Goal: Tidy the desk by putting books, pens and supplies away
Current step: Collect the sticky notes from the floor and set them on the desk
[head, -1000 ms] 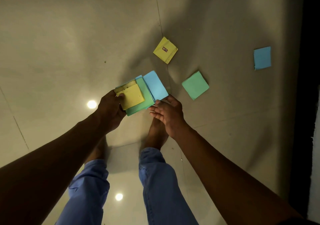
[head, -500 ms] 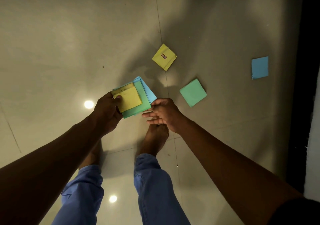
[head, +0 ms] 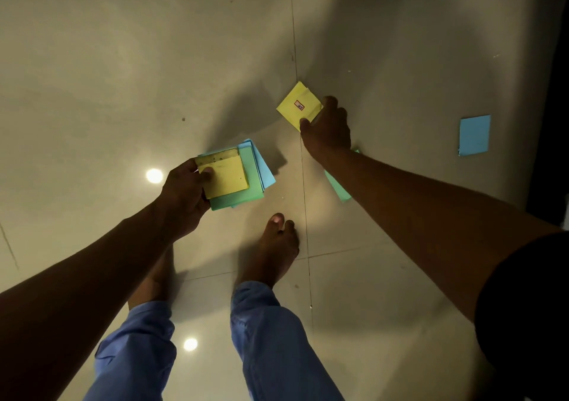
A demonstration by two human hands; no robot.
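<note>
While the left hand [head: 184, 194] grips a fanned stack of square paper note pads [head: 237, 178], thumb pressed on the yellow pad on top with green and blue sheets spread out beneath it, the right hand [head: 326, 129] reaches further forward and pinches a separate square yellow paper pad with a small red label [head: 297, 104], thumb on its near corner and fingers curled round its far edge. Whether that yellow pad still touches the glossy beige tiled floor [head: 123, 77] or is just lifted off it cannot be told. Under the right forearm, just behind the right hand, a green square paper pad [head: 338, 186] lies on the floor, mostly hidden by the arm, with only a strip of it showing. Well off to the right of the right hand, a blue square paper pad [head: 474, 135] lies flat on the floor near a dark edge. Below the hands, two bare feet stand on the tiles, the right foot [head: 271, 246] between the two arms, with blue trouser legs [head: 277, 339] beneath. Two round light reflections shine on the floor, one just left of the left hand
</note>
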